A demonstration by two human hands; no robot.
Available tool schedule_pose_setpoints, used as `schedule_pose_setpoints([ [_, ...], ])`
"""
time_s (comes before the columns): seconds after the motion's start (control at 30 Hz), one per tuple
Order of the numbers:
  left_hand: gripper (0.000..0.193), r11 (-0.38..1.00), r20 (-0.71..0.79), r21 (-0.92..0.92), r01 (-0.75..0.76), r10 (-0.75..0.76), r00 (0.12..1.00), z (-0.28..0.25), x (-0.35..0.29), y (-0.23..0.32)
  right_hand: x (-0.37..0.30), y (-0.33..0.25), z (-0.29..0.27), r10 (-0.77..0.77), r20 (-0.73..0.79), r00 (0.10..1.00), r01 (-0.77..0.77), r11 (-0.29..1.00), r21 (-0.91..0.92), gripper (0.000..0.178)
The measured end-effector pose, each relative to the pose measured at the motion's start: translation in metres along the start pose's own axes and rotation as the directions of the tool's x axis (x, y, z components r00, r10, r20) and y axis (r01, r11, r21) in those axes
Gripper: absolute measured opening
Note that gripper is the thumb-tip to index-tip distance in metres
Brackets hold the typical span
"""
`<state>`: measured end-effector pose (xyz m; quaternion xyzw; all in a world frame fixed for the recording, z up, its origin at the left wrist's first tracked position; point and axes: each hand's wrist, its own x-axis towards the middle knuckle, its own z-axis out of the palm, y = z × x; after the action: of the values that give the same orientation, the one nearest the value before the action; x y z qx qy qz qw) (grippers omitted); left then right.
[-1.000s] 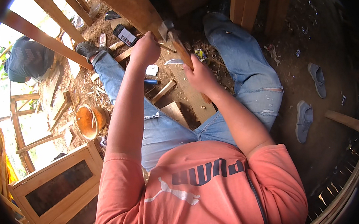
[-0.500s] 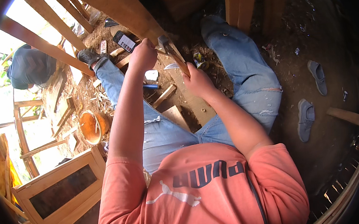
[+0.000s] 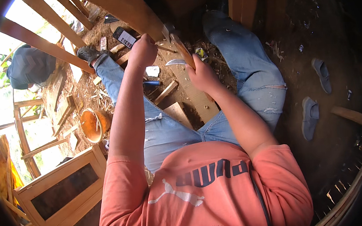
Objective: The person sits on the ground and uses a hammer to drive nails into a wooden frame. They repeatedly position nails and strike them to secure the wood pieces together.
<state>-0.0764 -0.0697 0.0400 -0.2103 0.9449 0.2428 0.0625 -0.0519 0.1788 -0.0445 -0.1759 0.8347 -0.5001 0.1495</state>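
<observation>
My right hand (image 3: 203,75) is wrapped round the wooden handle of a hammer (image 3: 183,50). The hammer's head is smeared by motion near the lower edge of a large wooden beam (image 3: 134,9). To the left, my left hand (image 3: 144,51) is closed in a fist against the beam's edge. A thin brown stick (image 3: 166,48) shows beside its fingers; whether the fist holds it I cannot tell. A curved pale blade (image 3: 175,62) lies below the hammer handle. Under my hands, a flat board (image 3: 193,93) lies between my legs.
A phone (image 3: 124,37) with a lit screen lies beyond my left hand. Wood offcuts, shavings and a blue cylinder (image 3: 151,83) are scattered nearby. At left are an orange bucket (image 3: 93,125), a panelled wooden frame (image 3: 65,192) and another person (image 3: 31,67). Grey shoes (image 3: 310,118) lie at right.
The hammer has swung, its head now blurred and its handle tilted more upright. My left fist stays closed at the beam, and the whole view has shifted slightly.
</observation>
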Motion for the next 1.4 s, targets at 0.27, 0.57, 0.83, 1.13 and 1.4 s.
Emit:
schedule_pose_setpoints([
  [0.27,0.026,0.998,0.044,0.061,0.028,-0.031,0.999,-0.004,-0.003,0.008,-0.005,0.016,0.014,0.016,0.055,0.998,-0.010,0.994,-0.112,0.057],
  [0.57,0.024,0.990,0.046,0.135,-0.031,0.025,0.999,0.000,0.000,0.008,-0.005,0.014,0.009,0.046,0.090,0.995,-0.030,0.985,-0.170,0.054],
  [0.83,0.023,0.996,0.038,0.092,-0.009,0.005,0.999,0.002,-0.003,0.002,-0.006,0.011,0.008,0.069,0.157,0.985,-0.040,0.983,-0.179,0.054],
  [1.13,0.023,0.999,0.008,0.044,-0.011,0.011,1.000,-0.002,0.001,0.007,0.003,0.003,-0.002,0.056,0.086,0.995,-0.051,0.997,-0.055,0.054],
  [1.4,0.022,0.979,0.010,0.188,-0.080,0.079,0.997,-0.007,-0.006,0.022,-0.003,-0.004,-0.003,0.028,0.065,0.998,-0.025,0.999,-0.037,0.041],
])
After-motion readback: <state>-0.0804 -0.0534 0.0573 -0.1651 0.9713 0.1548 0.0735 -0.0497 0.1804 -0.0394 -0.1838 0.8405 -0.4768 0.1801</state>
